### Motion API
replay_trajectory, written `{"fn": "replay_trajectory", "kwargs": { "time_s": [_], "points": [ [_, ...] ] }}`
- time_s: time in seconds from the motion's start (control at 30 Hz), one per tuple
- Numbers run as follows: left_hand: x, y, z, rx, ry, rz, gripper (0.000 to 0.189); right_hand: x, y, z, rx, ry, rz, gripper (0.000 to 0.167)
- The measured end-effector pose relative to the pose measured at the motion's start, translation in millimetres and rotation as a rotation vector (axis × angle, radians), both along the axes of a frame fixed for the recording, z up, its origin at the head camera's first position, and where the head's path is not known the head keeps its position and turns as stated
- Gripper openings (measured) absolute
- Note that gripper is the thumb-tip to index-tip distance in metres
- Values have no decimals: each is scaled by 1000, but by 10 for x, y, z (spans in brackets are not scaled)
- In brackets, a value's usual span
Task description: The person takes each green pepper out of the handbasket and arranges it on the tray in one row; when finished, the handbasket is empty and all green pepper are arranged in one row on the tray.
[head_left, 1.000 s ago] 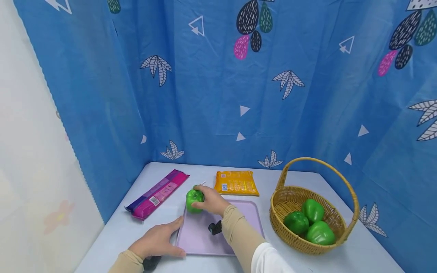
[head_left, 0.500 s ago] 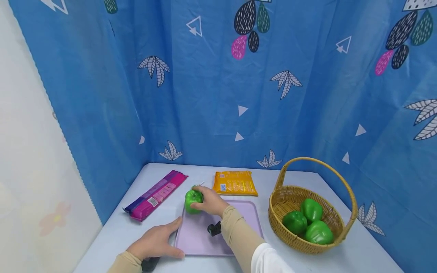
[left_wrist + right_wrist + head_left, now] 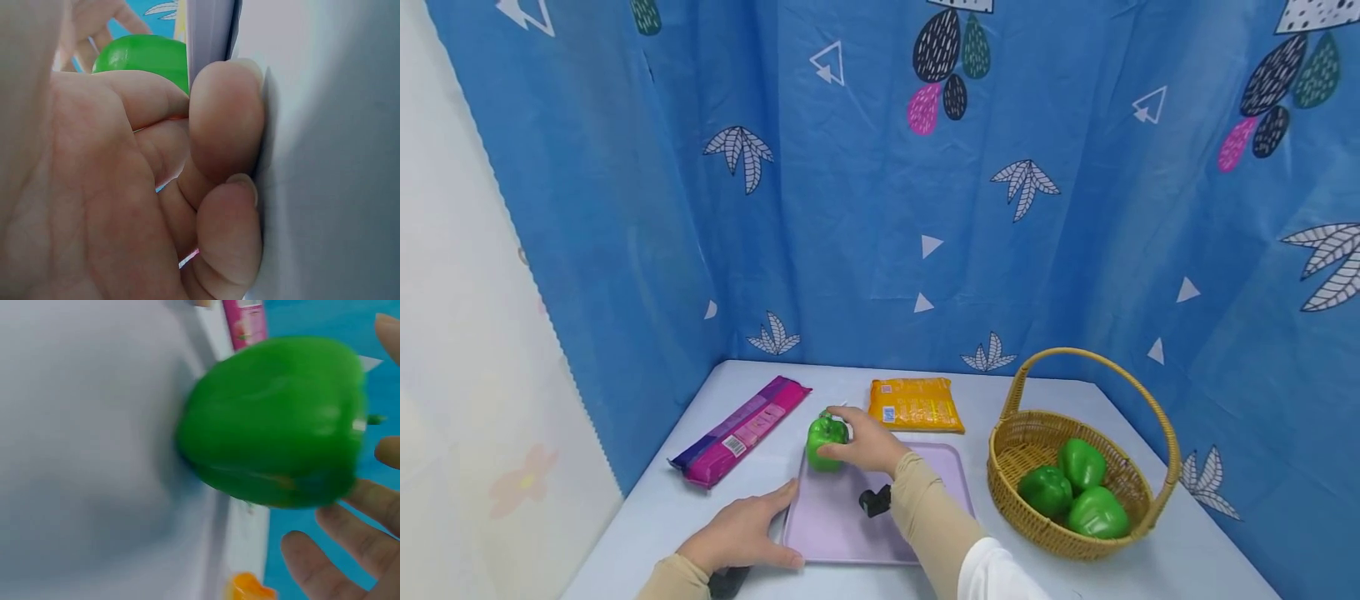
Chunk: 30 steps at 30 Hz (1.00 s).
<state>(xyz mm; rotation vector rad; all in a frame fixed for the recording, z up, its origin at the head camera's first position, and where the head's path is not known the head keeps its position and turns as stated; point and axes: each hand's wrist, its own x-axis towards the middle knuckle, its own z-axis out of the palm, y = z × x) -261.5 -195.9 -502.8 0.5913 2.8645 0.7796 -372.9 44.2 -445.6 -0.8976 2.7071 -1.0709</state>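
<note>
A green bell pepper [image 3: 824, 443] [image 3: 275, 419] stands upright, stem up, at the far left corner of the lilac tray [image 3: 842, 529]. My right hand [image 3: 871, 443] is around its right side, thumb in front; in the right wrist view the fingers [image 3: 312, 565] are spread, with gaps showing between them and the pepper's side. My left hand [image 3: 741, 527] rests at the tray's near left corner, index finger along the left edge and thumb by the front edge. Two fingertips [image 3: 226, 122] touch the white tabletop beside the tray wall in the left wrist view.
A wicker basket [image 3: 1037, 525] with a tall handle holds three green bell peppers [image 3: 1097, 512] at the right. An orange packet [image 3: 916, 406] lies behind the tray, a pink and purple packet [image 3: 741, 432] to its left. A blue patterned curtain [image 3: 865, 208] hangs behind.
The fingers of my right hand have loosened and lifted slightly off the pepper, showing more of its top. The pepper and my left hand stay in place.
</note>
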Motion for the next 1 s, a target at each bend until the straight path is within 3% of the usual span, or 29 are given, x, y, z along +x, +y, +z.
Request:
{"fn": "replay_trajectory", "kwargs": {
  "time_s": [0.1, 0.2, 0.33, 0.47, 0.57, 0.67, 0.77, 1.0],
  "points": [
    [1, 4, -1, 2, -3, 3, 122, 45, 158, 131, 1, -6, -44, 77],
    [-8, 5, -13, 2, -4, 1, 122, 59, 440, 279, 9, 44, -79, 72],
    [-16, -5, -28, 0, -3, -2, 122, 49, 977, 465, 10, 141, -130, 61],
    [-11, -19, -25, 11, -11, 1, 122, 75, 1576, 628, 18, 159, -211, 59],
    [-7, -28, -21, 11, -13, 4, 122, 89, 1998, 663, 38, 151, -288, 60],
    [-4, -34, -19, 5, -13, 7, 122, 68, 2341, 577, 57, 147, -337, 59],
    [-1, -40, -22, 3, -15, 10, 122, 35, 2563, 390, 70, 105, -378, 56],
    [-19, -28, -37, -2, -1, 0, 123, -19, 2736, -67, 221, 34, -413, 45]
  ]
}}
